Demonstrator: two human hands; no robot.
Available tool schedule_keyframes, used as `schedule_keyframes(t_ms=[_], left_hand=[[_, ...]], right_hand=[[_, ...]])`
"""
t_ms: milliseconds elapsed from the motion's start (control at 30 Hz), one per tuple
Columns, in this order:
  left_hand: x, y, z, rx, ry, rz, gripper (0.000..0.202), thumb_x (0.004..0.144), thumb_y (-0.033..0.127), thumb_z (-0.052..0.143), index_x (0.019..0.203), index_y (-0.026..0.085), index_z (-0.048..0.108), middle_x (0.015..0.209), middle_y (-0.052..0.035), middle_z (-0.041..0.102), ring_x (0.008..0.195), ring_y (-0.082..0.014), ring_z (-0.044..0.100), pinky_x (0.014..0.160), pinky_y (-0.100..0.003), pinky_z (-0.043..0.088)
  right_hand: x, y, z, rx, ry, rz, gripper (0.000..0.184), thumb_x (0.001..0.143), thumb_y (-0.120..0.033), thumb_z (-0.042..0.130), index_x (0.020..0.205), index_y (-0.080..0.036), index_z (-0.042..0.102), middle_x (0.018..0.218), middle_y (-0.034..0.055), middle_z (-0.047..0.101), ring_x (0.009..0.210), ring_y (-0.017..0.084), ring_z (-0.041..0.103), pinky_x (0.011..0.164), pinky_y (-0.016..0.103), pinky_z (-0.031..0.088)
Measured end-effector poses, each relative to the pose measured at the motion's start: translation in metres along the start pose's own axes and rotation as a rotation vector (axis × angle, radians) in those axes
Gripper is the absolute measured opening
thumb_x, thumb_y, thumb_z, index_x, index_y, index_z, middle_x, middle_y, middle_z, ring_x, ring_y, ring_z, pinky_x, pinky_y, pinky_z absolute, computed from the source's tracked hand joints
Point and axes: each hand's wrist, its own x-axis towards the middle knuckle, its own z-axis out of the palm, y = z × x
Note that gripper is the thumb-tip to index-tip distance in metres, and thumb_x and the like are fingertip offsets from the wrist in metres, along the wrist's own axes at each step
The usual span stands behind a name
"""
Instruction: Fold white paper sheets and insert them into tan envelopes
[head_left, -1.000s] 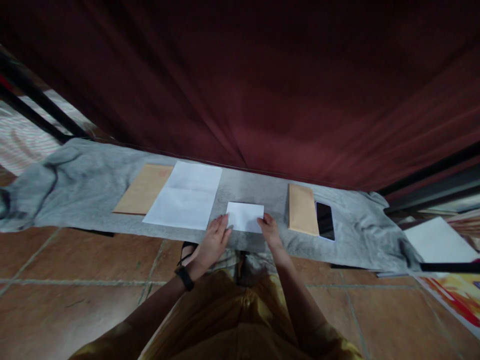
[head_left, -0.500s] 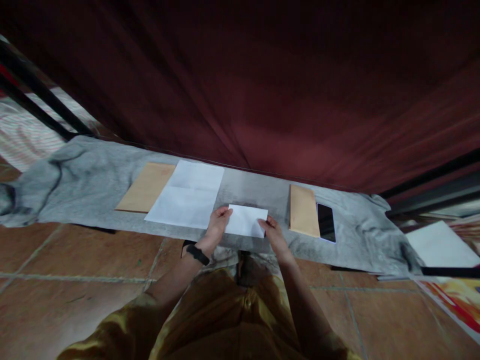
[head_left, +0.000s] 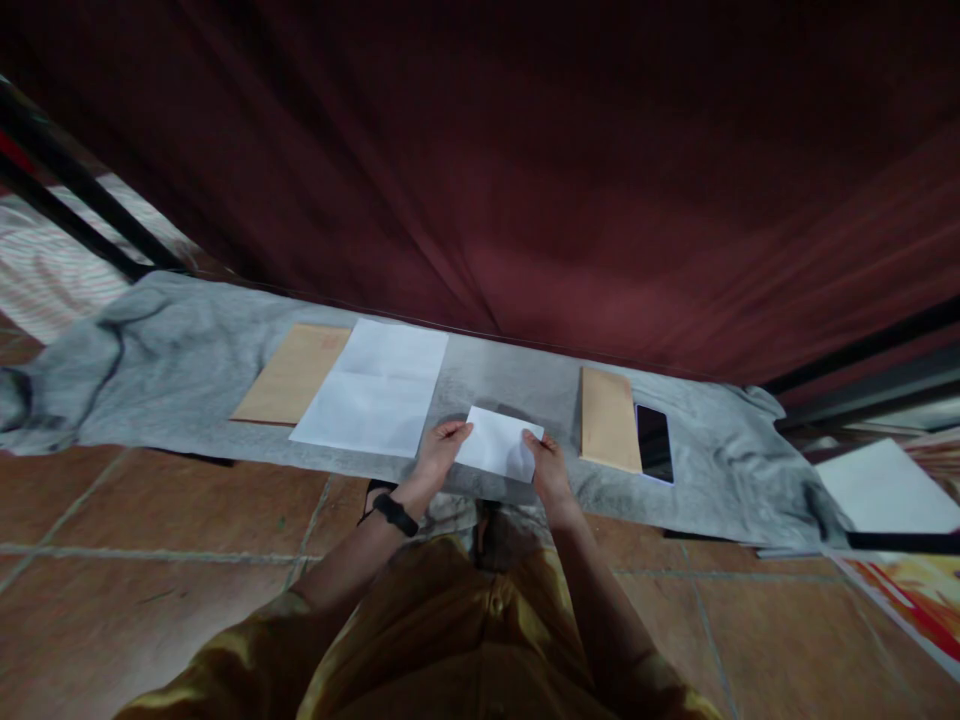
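Between my two hands is a small white folded sheet of paper (head_left: 496, 443), tilted a little down to the right. My left hand (head_left: 441, 450) pinches its left edge, thumb on top. At the right edge, my right hand (head_left: 547, 465) grips it the same way. Left of my hands lies a large white sheet of paper (head_left: 375, 385) with a crease across it, its edge over a brown envelope (head_left: 296, 375). To the right a second brown envelope (head_left: 610, 420) lies beside a dark-screened phone (head_left: 655, 443).
Everything rests on a long bench covered with a grey cloth (head_left: 517, 375). A dark red curtain (head_left: 480, 180) hangs behind it. White paper (head_left: 889, 490) and a colourful printed sheet (head_left: 907, 600) lie at the far right. Tiled floor (head_left: 187, 510) shows in front.
The small folded paper has shifted slightly right and turned a little clockwise, with both hands still on it. The large sheet, envelopes and phone stay in place.
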Motion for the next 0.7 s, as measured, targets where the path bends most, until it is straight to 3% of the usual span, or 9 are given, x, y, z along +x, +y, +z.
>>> schedule_keyframes(t_ms=[333,600,700], left_hand=[[-0.010,-0.004,-0.007,0.102,-0.091,-0.093,0.024,0.073,0.039,0.081,0.076,0.017,0.074,0.074,-0.0027,0.072,0.065,-0.0181,0.069,0.060,-0.029,0.054],[-0.017,-0.003,-0.013,0.112,-0.169,-0.137,0.018,0.080,0.032,0.076,0.073,0.017,0.069,0.068,-0.0042,0.073,0.059,-0.0179,0.070,0.056,-0.026,0.051],[-0.017,-0.002,-0.013,0.097,-0.164,-0.130,0.016,0.079,0.030,0.075,0.074,0.018,0.068,0.067,-0.0039,0.073,0.060,-0.0179,0.071,0.056,-0.026,0.051]], right_hand=[[0.006,0.004,0.001,0.149,0.131,0.046,0.036,0.064,-0.055,0.076,0.075,-0.021,0.065,0.066,-0.0002,0.070,0.057,0.018,0.063,0.054,0.029,0.049],[0.009,-0.001,0.002,0.089,0.131,0.074,0.038,0.063,-0.058,0.072,0.075,-0.023,0.063,0.064,-0.0006,0.068,0.059,0.019,0.064,0.052,0.029,0.048],[0.007,-0.005,0.000,0.085,0.062,0.062,0.039,0.065,-0.059,0.070,0.081,-0.023,0.064,0.068,0.0002,0.070,0.064,0.021,0.067,0.055,0.030,0.051]])
